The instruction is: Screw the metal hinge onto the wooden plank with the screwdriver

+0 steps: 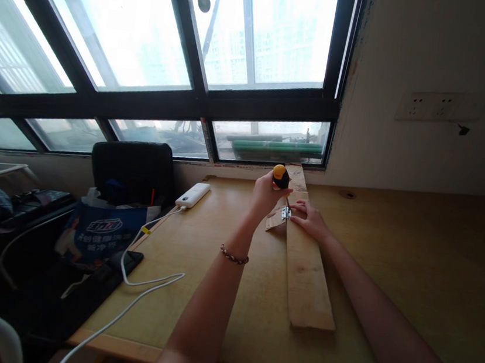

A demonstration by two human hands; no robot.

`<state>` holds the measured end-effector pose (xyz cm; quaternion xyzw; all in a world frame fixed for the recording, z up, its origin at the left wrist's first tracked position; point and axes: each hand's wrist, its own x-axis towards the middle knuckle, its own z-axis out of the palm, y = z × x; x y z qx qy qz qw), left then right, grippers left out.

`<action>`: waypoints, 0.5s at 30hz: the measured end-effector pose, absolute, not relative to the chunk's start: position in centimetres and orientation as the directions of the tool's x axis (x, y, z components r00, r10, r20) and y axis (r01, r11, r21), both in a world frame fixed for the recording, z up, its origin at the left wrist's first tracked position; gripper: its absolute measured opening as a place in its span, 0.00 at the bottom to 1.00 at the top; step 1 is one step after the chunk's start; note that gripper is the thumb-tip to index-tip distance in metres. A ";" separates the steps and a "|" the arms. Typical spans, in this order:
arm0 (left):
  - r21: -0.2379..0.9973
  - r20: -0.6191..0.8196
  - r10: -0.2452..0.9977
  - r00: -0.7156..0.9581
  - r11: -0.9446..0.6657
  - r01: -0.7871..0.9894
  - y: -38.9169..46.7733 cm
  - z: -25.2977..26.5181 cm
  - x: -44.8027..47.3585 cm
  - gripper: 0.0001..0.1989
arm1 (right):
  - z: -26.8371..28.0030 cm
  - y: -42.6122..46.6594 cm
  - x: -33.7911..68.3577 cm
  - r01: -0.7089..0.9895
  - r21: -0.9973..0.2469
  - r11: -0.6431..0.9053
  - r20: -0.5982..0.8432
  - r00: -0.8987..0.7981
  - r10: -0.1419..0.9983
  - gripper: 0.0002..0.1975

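My left hand is wrapped round a screwdriver with a yellow and black handle. The shaft points down, its tip at a small silver metal hinge. That hinge lies on the edge of a long wooden board, where a short wooden piece juts out to the left, tilted. From the right, my right hand rests on the board, thumb and fingers closed in at the hinge beside the screwdriver tip. Any screw under the tip is too small to make out.
The board lies lengthwise on a wooden table, its far end near the window. A white power bank with a white cable is at the left edge. Beyond that edge stand a black chair and a blue bag.
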<state>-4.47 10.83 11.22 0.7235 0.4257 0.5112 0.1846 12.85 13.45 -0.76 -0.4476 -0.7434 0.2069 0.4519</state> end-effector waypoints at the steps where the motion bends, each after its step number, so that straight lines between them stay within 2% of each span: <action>1: 0.704 0.582 0.805 0.118 -0.571 0.421 10.8 11.2 -4.5 0.12 | -0.7 13.4 12.8 0.472 -0.715 0.516 0.487 -0.194 0.852 0.22; 15: 0.682 0.588 0.800 0.118 -0.569 0.459 10.6 11.5 -4.5 0.12 | -0.6 13.3 12.8 0.432 -0.742 0.512 0.471 -0.206 0.857 0.23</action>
